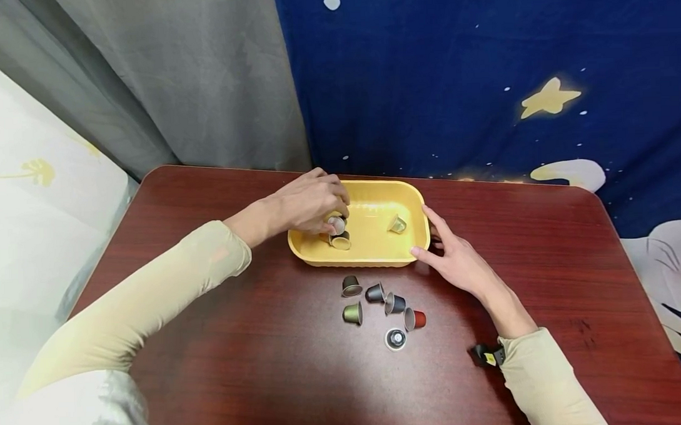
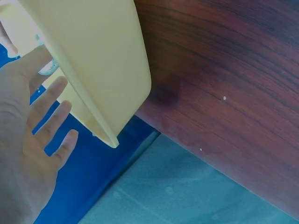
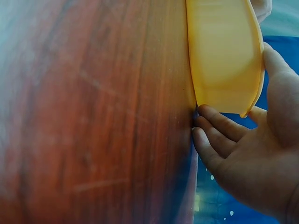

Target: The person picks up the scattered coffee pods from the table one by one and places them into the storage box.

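A yellow plastic tray [image 1: 376, 260] sits near the far edge of the table. Over its left end, my left hand [image 1: 312, 201] reaches in and pinches a coffee capsule [image 1: 336, 225], pale foil face showing. Just below those fingers, other capsules [image 1: 341, 242] lie in the tray, partly covered by the hand. A pale gold capsule [image 1: 397, 225] lies in its right half. At the tray's right end, my right hand [image 1: 455, 258] holds the corner. The right wrist view shows the thumb at the rim and the fingers [image 3: 219, 123] low by the outer wall.
In front of the tray lie several loose capsules: dark ones [image 1: 351, 286], a green one [image 1: 352, 313], a red one [image 1: 415, 319] and one standing on its rim [image 1: 396, 339]. Grey [image 1: 201, 86] and blue curtains [image 1: 426, 78] hang behind the table [image 1: 239, 366].
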Action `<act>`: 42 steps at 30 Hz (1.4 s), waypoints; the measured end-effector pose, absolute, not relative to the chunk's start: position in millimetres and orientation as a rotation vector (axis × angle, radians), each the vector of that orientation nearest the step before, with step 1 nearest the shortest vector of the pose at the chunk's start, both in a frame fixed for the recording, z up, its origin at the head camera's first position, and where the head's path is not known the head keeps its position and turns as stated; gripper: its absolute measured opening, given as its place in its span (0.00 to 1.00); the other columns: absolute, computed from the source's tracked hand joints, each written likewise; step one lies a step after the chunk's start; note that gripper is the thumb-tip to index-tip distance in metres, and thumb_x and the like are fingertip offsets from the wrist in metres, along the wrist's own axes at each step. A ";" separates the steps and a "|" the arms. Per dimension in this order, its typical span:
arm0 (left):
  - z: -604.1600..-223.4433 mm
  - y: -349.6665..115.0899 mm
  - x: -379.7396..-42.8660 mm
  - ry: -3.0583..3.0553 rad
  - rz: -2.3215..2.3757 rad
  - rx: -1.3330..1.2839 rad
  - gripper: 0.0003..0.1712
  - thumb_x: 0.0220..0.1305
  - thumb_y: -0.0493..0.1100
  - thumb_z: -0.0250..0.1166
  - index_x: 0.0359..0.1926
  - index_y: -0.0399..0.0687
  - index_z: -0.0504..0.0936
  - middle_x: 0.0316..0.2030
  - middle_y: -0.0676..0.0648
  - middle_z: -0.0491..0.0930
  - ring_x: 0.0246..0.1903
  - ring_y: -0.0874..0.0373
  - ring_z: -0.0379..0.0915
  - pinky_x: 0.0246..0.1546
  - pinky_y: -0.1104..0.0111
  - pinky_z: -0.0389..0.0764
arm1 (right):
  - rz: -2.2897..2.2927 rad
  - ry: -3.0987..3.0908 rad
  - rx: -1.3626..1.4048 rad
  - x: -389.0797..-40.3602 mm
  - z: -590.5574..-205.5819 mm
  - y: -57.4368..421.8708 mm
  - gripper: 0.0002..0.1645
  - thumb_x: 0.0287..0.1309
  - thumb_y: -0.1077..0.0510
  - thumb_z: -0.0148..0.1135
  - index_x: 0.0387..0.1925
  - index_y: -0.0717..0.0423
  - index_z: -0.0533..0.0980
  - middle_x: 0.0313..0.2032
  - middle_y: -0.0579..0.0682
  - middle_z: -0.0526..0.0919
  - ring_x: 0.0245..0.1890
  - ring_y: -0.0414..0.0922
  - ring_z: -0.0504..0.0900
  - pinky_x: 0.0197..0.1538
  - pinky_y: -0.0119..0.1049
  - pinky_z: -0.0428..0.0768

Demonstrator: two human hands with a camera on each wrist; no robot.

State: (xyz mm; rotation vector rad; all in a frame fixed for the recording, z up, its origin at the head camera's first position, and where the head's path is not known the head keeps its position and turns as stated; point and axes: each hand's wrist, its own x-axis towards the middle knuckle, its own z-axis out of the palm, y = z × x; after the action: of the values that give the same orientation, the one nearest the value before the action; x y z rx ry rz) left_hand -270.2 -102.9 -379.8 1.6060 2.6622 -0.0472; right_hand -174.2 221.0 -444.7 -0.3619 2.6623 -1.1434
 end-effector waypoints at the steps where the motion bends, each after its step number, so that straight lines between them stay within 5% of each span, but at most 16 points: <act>1: -380.3 -102.4 -270.5 2.660 -0.053 1.611 0.17 0.57 0.53 0.72 0.48 0.59 0.88 0.54 0.51 0.81 0.59 0.52 0.68 0.55 0.56 0.64 | -1.144 2.662 -0.363 -174.2 -444.9 221.0 0.52 0.63 0.37 0.63 0.78 0.29 0.43 0.64 0.58 0.73 0.62 0.54 0.75 0.63 0.55 0.71; 24: -386.5 -97.1 -274.2 2.615 -0.063 1.752 0.13 0.57 0.50 0.71 0.44 0.57 0.88 0.57 0.48 0.79 0.69 0.49 0.61 0.64 0.51 0.59 | -1.145 2.662 -0.361 -174.3 -445.2 221.0 0.52 0.63 0.36 0.63 0.78 0.27 0.42 0.65 0.58 0.72 0.61 0.55 0.76 0.62 0.55 0.71; 34: -387.9 -97.8 -272.3 2.621 -0.125 1.646 0.13 0.57 0.53 0.71 0.43 0.59 0.88 0.67 0.49 0.71 0.75 0.51 0.49 0.71 0.51 0.52 | -1.142 2.666 -0.364 -174.3 -444.6 220.9 0.52 0.63 0.37 0.62 0.78 0.28 0.42 0.65 0.58 0.72 0.62 0.55 0.75 0.62 0.55 0.71; 42: -390.5 -100.0 -272.9 2.633 -0.081 1.667 0.13 0.58 0.54 0.71 0.44 0.60 0.88 0.65 0.49 0.73 0.74 0.50 0.52 0.70 0.51 0.56 | -1.143 2.663 -0.364 -174.3 -444.5 220.7 0.52 0.63 0.36 0.62 0.78 0.28 0.42 0.65 0.57 0.72 0.62 0.54 0.75 0.63 0.55 0.70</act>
State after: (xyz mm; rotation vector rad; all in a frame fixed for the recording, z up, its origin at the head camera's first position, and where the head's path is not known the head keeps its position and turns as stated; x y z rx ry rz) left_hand -272.9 -100.0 -390.5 1.6673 2.6333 -0.0815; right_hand -174.3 220.7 -444.5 -0.3643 2.6634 -1.1429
